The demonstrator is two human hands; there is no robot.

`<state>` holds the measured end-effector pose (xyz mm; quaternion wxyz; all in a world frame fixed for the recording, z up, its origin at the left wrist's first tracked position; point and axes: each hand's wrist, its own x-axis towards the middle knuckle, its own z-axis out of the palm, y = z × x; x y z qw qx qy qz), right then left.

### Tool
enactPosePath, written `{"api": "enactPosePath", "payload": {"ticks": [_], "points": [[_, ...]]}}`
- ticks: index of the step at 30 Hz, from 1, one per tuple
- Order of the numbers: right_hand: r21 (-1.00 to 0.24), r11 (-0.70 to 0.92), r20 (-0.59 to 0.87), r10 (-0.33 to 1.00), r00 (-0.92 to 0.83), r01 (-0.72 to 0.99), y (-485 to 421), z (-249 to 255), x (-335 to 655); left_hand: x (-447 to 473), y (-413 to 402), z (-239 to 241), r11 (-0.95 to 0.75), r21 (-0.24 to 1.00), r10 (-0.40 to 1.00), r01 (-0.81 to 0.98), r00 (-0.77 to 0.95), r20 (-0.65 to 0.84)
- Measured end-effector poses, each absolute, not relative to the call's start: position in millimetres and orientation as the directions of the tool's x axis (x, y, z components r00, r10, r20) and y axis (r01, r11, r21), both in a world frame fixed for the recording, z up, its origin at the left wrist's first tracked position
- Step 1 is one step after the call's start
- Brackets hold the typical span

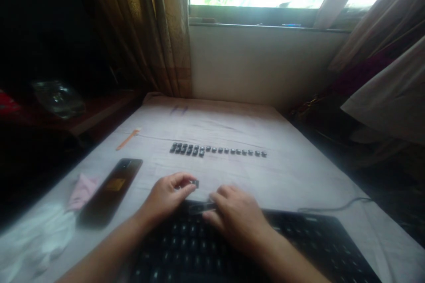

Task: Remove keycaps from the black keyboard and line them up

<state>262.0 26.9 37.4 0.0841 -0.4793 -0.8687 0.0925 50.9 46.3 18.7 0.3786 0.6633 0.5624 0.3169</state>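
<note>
My left hand (168,199) pinches a small dark keycap (195,183) between thumb and fingers, just above the far left edge of a black keyboard (299,243). My right hand (237,219) rests curled on the keyboard's top row, its fingertips pressed against the keys; I cannot make out anything held in it. Farther back on the white table (299,172) lies a row of several removed keycaps (215,150), with a denser cluster at its left end.
A dark phone (111,190) lies left of my hands, with a pink cloth (82,191) and white cloth (36,239) beside it. An orange stick-like tool (128,139) lies farther back. The keyboard cable (335,208) runs off right. Curtains and a window stand behind.
</note>
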Motion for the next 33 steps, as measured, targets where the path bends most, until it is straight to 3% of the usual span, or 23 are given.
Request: {"api": "enactPosePath", "payload": {"ticks": [14, 20, 25, 29, 33], "points": [[-0.252, 0.541, 0.059, 0.836, -0.546, 0.802, 24, 32, 261, 53, 43, 21, -0.104, 0.866, 0.975, 0.49, 0.223, -0.009], [-0.407, 0.571, 0.348, 0.819, -0.456, 0.713, 31, 24, 263, 58, 37, 26, -0.084, 0.891, 0.97, 0.447, 0.241, -0.029], [-0.411, 0.687, 0.533, 0.715, -0.454, 0.599, 32, 24, 261, 64, 32, 32, -0.053, 0.929, 0.955, 0.365, 0.291, -0.06], [-0.41, 0.697, 0.566, 0.7, -0.436, 0.588, 31, 28, 260, 66, 31, 35, -0.042, 0.939, 0.952, 0.34, 0.3, -0.066], [-0.519, 0.633, 0.504, 0.77, -0.392, 0.575, 40, 38, 267, 57, 38, 38, -0.063, 0.901, 0.969, 0.429, 0.242, -0.048]]}}
